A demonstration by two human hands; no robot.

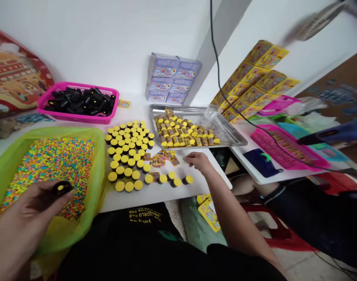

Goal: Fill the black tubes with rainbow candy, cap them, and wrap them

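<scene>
A person's left hand (26, 210) clenches a yellow-topped black tube (61, 188) between thumb and fingers, just above a green plastic-lined bin (92, 156) heaped with multicoloured beads (55, 171). Right of that hand, rows of upright yellow-topped tubes (127, 156) stand on a white table (93, 201). The right hand (197, 162), empty and loosely open, sits low over the table just beside scattered printed labels (163, 158). Ahead of the right hand lies a steel tray (225, 134) of labelled tubes (181, 130); farther left, a pink basket (79, 88) holds black tubes (79, 102).
</scene>
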